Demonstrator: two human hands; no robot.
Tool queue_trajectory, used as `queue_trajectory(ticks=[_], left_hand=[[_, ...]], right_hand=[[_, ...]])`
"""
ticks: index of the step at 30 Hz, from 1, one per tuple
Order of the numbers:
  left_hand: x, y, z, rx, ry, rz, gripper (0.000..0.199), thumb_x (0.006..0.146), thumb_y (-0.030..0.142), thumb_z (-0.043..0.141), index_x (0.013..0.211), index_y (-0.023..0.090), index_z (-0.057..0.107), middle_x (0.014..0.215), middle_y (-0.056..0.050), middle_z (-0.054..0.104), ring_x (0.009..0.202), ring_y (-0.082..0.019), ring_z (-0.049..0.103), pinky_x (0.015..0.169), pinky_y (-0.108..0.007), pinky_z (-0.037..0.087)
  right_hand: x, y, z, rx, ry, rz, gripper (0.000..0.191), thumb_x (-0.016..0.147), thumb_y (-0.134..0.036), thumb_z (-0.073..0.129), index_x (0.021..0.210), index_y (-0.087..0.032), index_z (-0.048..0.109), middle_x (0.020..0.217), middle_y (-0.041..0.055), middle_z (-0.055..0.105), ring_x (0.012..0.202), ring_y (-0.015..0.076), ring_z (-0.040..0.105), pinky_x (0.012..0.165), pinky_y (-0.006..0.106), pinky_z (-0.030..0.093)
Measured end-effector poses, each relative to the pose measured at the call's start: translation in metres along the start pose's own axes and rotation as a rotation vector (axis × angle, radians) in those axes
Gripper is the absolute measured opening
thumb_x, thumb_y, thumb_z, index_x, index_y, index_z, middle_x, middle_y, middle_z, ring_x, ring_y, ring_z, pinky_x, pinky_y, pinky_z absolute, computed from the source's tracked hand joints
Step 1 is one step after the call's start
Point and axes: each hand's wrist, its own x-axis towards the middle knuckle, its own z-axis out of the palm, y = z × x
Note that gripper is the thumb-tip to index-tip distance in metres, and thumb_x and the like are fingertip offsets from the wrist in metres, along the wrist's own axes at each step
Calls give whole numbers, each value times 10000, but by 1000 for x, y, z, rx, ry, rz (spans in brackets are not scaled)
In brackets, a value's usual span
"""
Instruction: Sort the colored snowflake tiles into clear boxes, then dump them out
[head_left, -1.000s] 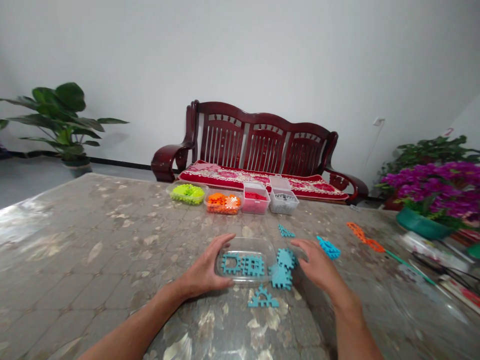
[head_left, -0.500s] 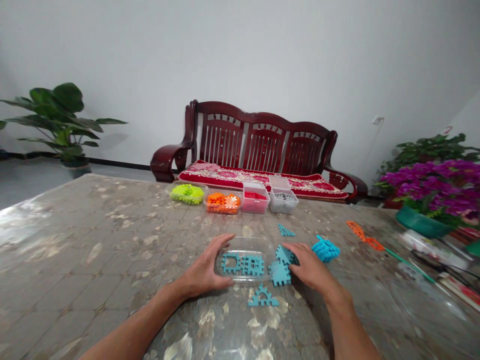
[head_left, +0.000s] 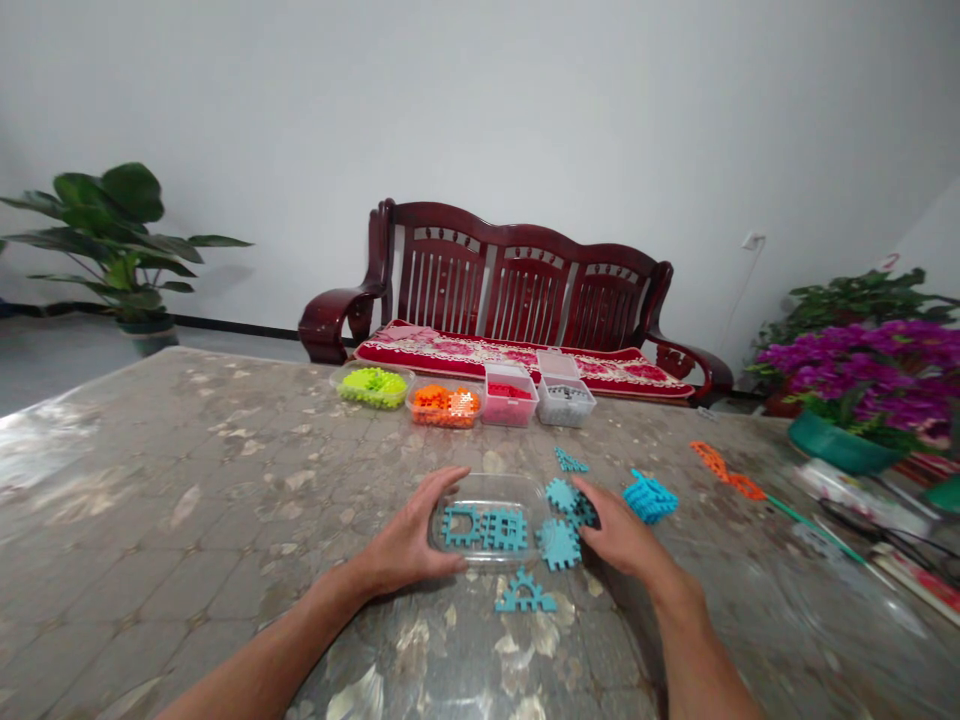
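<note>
My left hand [head_left: 411, 530] curves around the left end of a clear plastic container [head_left: 491, 490], its thumb and fingers on the rim. Inside the container lie flat teal interlocking building pieces [head_left: 504, 530] with notched edges. Just right of it, my right hand [head_left: 616, 525] has its thumb and index finger around a teal building piece [head_left: 582, 512], partly hidden by the fingers. Other teal pieces [head_left: 560, 545] rest against the container's right side. A triangular teal piece [head_left: 525, 593] lies in front, and another triangular piece [head_left: 570, 460] lies behind.
Along the table's far edge stand containers of yellow-green pieces [head_left: 373, 386], orange pieces [head_left: 446, 405], red pieces [head_left: 510, 393] and grey pieces [head_left: 565, 394]. A bright blue bundle [head_left: 649, 497] sits right of my right hand. Farther right are an orange-and-green item [head_left: 746, 487] and a flower pot [head_left: 847, 445].
My right hand's fingers have drawn slightly back, and the teal pieces beside the container now show more separately. My left hand stays at the container.
</note>
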Motion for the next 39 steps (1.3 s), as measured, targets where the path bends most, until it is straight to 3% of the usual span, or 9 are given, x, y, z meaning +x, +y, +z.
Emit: queue_trajectory(ticks=[10,14,17,19,22,27,30,34,39], left_hand=[[0,-4,0,3,-2,7,936,650,239,786,1482,248,358,1508,-121,378,1364,-350,440,1147,-505,384],[0,-2,0,-12,-1,16,949,626,218,797,1473,242,371,1505,-113,378,1371,-341,427,1164,-495,366],[0,0,0,-35,1,2,961,621,205,795,1476,245,359,1499,-110,379,1362,-336,438,1156,-489,379],[0,1,0,-46,-1,-15,981,618,204,800,1484,241,340,1496,-116,375,1352,-336,449,1149,-490,387],[0,1,1,-68,-3,-19,1013,618,228,816,1496,236,312,1496,-124,370,1348,-337,455,1145,-493,387],[0,3,2,-94,5,1,1033,631,315,843,1506,226,302,1503,-143,365,1346,-354,456,1124,-504,408],[0,4,3,-85,10,13,1034,634,338,852,1506,222,308,1496,-146,374,1336,-353,467,1122,-506,412],[0,2,3,-84,11,20,1022,647,348,848,1507,238,307,1501,-137,374,1343,-349,462,1122,-506,413],[0,1,2,-82,0,4,1025,632,323,852,1501,232,317,1499,-136,374,1346,-347,457,1136,-504,388]], right_hand=[[-4,-6,-11,-168,30,84,651,729,-116,537,1378,-158,536,1297,139,653,1202,276,602,1033,401,442],[-12,-7,-28,-297,119,211,658,746,-132,534,1404,-143,502,1275,166,663,1173,311,625,989,422,475],[-15,-16,-39,-226,215,249,657,762,-192,549,1411,-118,477,1291,188,647,1144,327,635,974,452,488],[-15,-32,-42,-56,243,195,665,766,-241,564,1416,-141,465,1276,157,660,1106,295,653,962,426,505],[-15,-70,-40,181,176,53,694,748,-282,604,1424,-214,461,1236,87,689,1044,241,673,936,377,527],[-12,-134,-23,241,72,-90,698,740,-212,633,1422,-243,486,1225,70,695,1006,220,677,944,373,517],[-9,-152,-13,236,35,-138,674,743,-192,646,1403,-227,516,1245,74,686,1050,230,662,974,392,500],[-5,-141,-11,233,120,-182,505,785,-229,615,1290,-233,618,1259,66,678,1066,231,655,987,401,491],[3,-80,-16,216,301,-22,398,838,-247,484,1187,-209,672,1112,82,734,971,226,691,916,396,520]])
